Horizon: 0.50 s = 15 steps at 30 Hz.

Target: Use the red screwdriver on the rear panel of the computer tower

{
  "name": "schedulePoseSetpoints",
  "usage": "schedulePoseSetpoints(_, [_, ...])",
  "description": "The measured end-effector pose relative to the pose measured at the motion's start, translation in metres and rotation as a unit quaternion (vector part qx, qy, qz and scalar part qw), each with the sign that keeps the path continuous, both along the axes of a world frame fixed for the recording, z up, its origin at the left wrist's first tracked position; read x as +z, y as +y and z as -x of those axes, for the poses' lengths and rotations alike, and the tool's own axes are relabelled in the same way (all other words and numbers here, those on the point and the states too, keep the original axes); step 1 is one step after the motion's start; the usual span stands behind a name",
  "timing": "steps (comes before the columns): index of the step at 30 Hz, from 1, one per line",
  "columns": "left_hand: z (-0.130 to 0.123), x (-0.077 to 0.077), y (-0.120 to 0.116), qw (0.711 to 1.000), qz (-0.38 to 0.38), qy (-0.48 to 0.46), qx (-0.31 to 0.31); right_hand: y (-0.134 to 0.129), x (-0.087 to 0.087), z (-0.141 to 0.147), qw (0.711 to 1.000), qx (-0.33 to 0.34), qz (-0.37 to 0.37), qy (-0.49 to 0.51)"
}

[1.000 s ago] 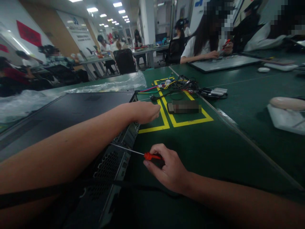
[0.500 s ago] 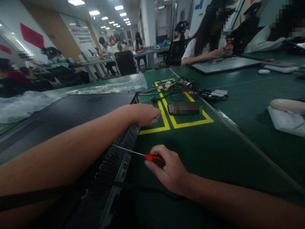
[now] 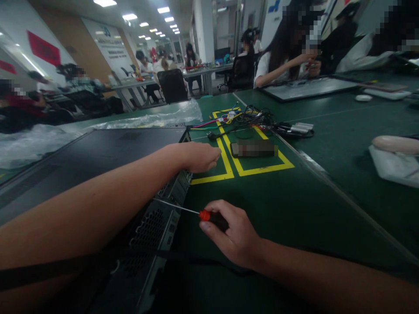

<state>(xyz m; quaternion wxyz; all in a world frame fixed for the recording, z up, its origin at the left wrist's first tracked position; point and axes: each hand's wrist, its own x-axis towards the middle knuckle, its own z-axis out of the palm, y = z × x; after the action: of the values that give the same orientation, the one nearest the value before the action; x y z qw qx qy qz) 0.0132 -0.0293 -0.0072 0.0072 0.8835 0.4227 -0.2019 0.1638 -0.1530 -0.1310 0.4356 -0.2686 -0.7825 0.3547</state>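
Observation:
A black computer case [image 3: 131,146] lies on its side at the left, its metal rear panel [image 3: 149,229] with the honeycomb vent facing right. My right hand [image 3: 234,231] is closed round the red and black handle of a screwdriver [image 3: 214,219]. The thin shaft runs left to the rear panel; my left forearm hides where its tip ends. My left hand [image 3: 203,157] reaches across the case to just beyond its rear edge. Its fingers are curled together, and whatever they may hold is hidden from me.
Yellow tape [image 3: 242,170] marks the green table, with a dark phone-like object [image 3: 253,148] inside it. Behind are tangled cables [image 3: 255,117]. Plastic wrap [image 3: 170,114] lies behind the case. A white block-like object [image 3: 393,163] stands right. Across the table a person works over a flat panel [image 3: 304,89].
The screwdriver handle has turned in my right hand, so its red stripe no longer shows. My left hand has hardly moved. The person opposite has raised one hand.

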Motion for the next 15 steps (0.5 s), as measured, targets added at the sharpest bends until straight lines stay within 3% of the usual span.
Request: schedulePoseSetpoints(15, [0.0014, -0.0017, 0.0015, 1.000, 0.000, -0.006, 0.006, 0.0003, 0.0019, 0.0003, 1.000, -0.002, -0.019, -0.018])
